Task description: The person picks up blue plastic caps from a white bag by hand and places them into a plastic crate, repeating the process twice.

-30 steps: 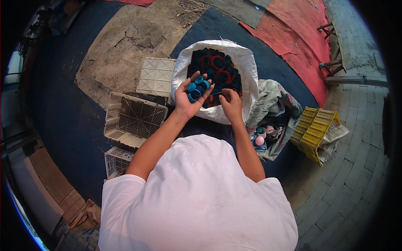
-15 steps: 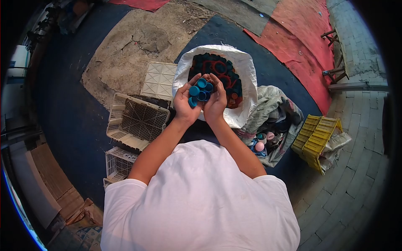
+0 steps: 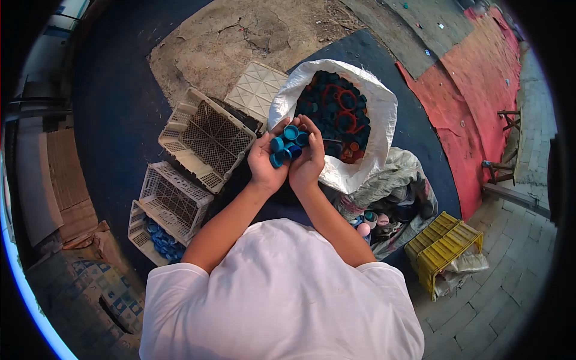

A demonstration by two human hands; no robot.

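My left hand (image 3: 264, 168) and my right hand (image 3: 309, 162) are cupped side by side, palms up. Between them rests a small heap of blue plastic bottle caps (image 3: 277, 144), several in number. The hands are at the near left rim of a white woven sack (image 3: 384, 111), whose mouth stands wide. Inside the sack lie many dark teal caps (image 3: 327, 111), with red rings (image 3: 347, 100) and a few orange caps (image 3: 354, 146) among them.
Left of me are a beige plastic crate (image 3: 172, 133), a second crate (image 3: 191, 189) and one holding blue pieces (image 3: 162, 240). A pale crate (image 3: 259, 84) lies beyond. To the right are a grey-green sack (image 3: 399, 161) of mixed items and yellow crates (image 3: 441, 243).
My view has turned left, so the sack now appears further right and a crate with blue pieces shows at lower left. My hands stay cupped around the caps.
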